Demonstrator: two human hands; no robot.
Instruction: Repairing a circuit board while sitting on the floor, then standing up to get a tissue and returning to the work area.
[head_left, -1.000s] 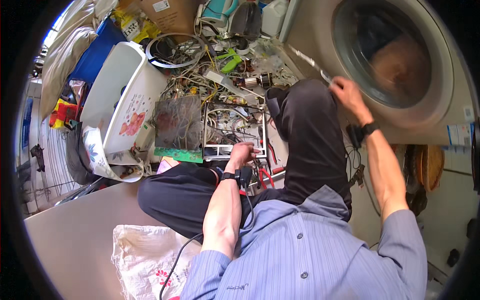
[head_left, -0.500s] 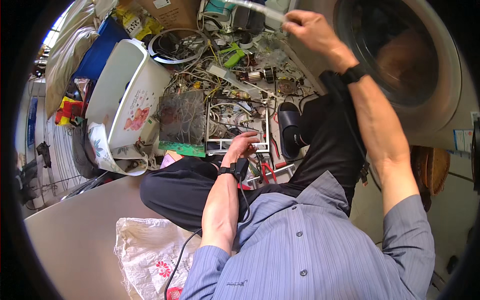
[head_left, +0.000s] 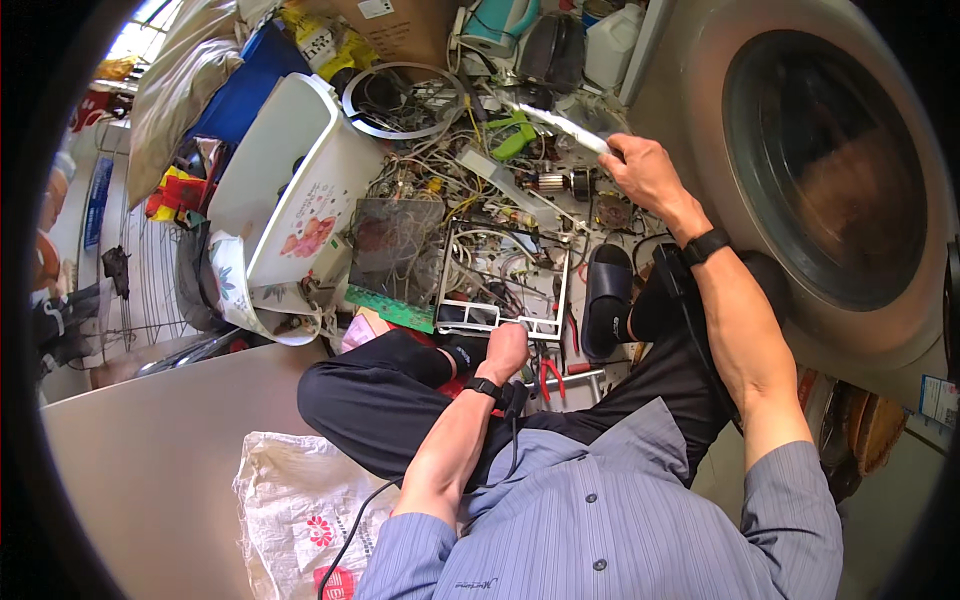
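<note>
My right hand [head_left: 645, 175] is raised at the right, its fingers closed around one end of a long, slightly curved white strip [head_left: 565, 124]. The strip slants up and left above the heap of parts, its far end thin and a little blurred. Lower down, my left hand [head_left: 507, 347] is closed at the near edge of a white rectangular frame [head_left: 470, 316] with an open middle. Its fingertips are partly hidden from view. Left of the frame lies a dark see-through panel [head_left: 393, 240] with a green strip along its near edge.
Wires and small parts spread over the floor, with a green plastic piece [head_left: 514, 138] and a motor [head_left: 553, 183] among them. A white bin [head_left: 300, 150] stands left, and a front-loading washing machine [head_left: 700, 110] right. Red-handled pliers [head_left: 550, 378] lie near my left hand.
My right hand has come down and nearer with the white strip. My left hand has gone from spread fingers over the frame to closed at its near edge. The whole view has shifted.
</note>
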